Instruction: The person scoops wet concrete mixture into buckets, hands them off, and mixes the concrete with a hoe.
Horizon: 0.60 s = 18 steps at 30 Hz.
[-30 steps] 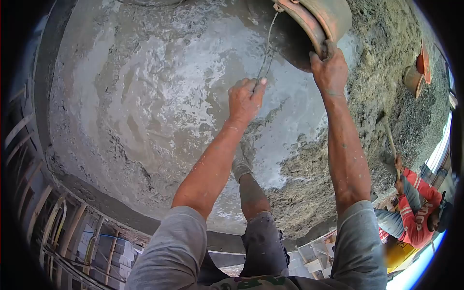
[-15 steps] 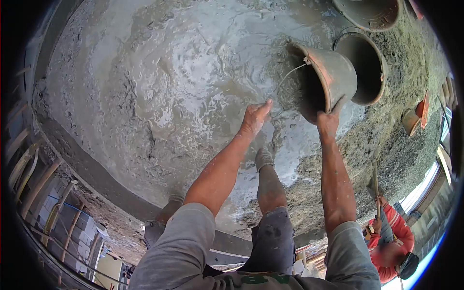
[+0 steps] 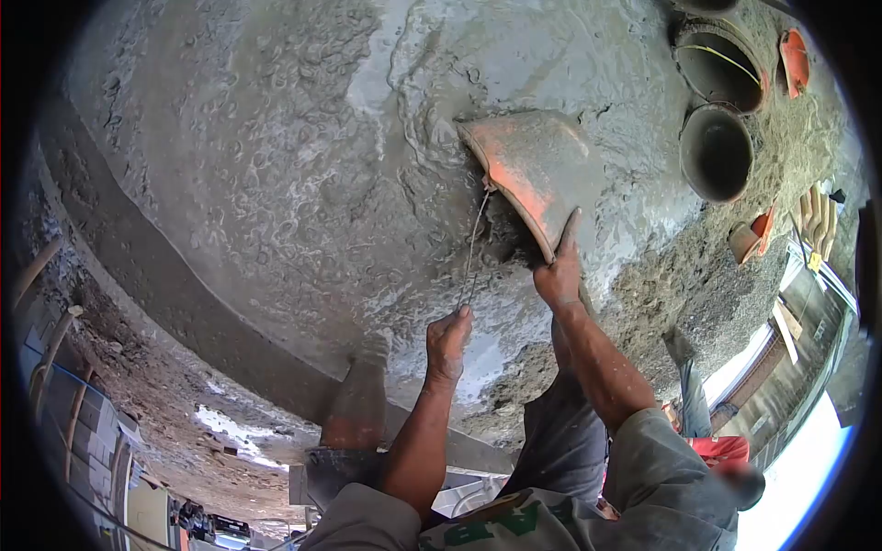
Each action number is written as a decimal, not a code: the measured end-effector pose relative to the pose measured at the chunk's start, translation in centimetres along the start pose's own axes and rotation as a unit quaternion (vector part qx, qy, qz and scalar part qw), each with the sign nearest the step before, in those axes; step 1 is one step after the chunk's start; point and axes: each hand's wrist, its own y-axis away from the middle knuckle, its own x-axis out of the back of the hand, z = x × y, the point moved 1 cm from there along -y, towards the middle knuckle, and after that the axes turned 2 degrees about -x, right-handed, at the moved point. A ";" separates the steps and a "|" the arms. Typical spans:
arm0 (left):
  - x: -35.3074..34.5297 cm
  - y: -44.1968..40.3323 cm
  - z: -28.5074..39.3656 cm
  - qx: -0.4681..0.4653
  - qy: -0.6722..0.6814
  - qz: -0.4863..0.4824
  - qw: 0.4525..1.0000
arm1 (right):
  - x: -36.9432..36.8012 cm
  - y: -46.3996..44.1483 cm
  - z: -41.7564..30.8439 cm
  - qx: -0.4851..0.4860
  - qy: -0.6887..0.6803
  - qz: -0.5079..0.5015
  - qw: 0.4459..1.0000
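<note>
A mud-coated orange bucket (image 3: 542, 161) lies tipped over the wet grey mix (image 3: 303, 184), its mouth turned down and to the left. My right hand (image 3: 560, 271) grips the bucket's lower rim, one finger stretched along its side. The thin wire handle (image 3: 474, 243) runs from the rim down to my left hand (image 3: 448, 342), whose fingers are closed round its end. Shadow hides the inside of the bucket. Both my hands and forearms are smeared with grey.
Two round buckets (image 3: 717, 153) (image 3: 721, 69) stand at the upper right, near orange pieces (image 3: 795, 62). A curved low rim (image 3: 202, 312) borders the mix on the left and below. Another person in red (image 3: 721, 450) is at the lower right, beyond the gravel (image 3: 726, 294).
The tipped bucket has moved left and down in view, away from the other buckets, and turned mouth-down. My left hand is lower, with the handle now taut. The view has shifted.
</note>
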 end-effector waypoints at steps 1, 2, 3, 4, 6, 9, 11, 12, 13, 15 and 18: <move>0.8 1.9 1.4 -0.010 -0.013 0.021 1.000 | -0.7 1.9 -1.3 -0.008 0.000 -0.017 1.000; 1.2 3.5 2.4 -0.008 0.004 0.063 0.998 | -1.4 3.2 -2.2 -0.010 -0.002 -0.030 1.000; 1.8 4.8 4.1 -0.027 -0.023 0.067 0.997 | -1.7 3.8 -3.4 -0.012 -0.005 -0.041 0.999; 2.7 6.4 5.8 -0.038 -0.056 0.070 0.995 | -2.1 4.6 -4.3 0.016 -0.020 -0.041 0.999; 3.3 8.7 6.9 -0.335 -0.294 0.101 0.890 | -1.9 4.9 -5.8 -0.009 -0.027 -0.122 0.992; -0.4 11.1 12.3 -0.068 -0.188 0.121 0.972 | 1.3 2.7 -9.0 -0.050 -0.097 -0.229 0.967; -4.3 11.7 14.9 -0.179 -0.279 0.127 0.935 | 3.7 -1.6 -9.6 -0.140 -0.213 -0.343 0.904; -6.2 11.8 16.5 -0.162 -0.278 0.116 0.940 | 4.3 -4.0 -9.7 -0.136 -0.179 -0.367 0.903; -7.8 11.5 17.5 -0.146 -0.276 0.105 0.944 | 4.4 -6.5 -9.6 -0.133 -0.146 -0.389 0.900; -10.0 9.8 15.9 -0.143 -0.240 0.092 0.956 | 3.2 -9.9 -6.9 -0.150 -0.136 -0.400 0.894; -10.7 7.1 13.7 -0.219 -0.244 0.099 0.940 | 2.2 -13.5 -4.3 -0.158 -0.112 -0.309 0.931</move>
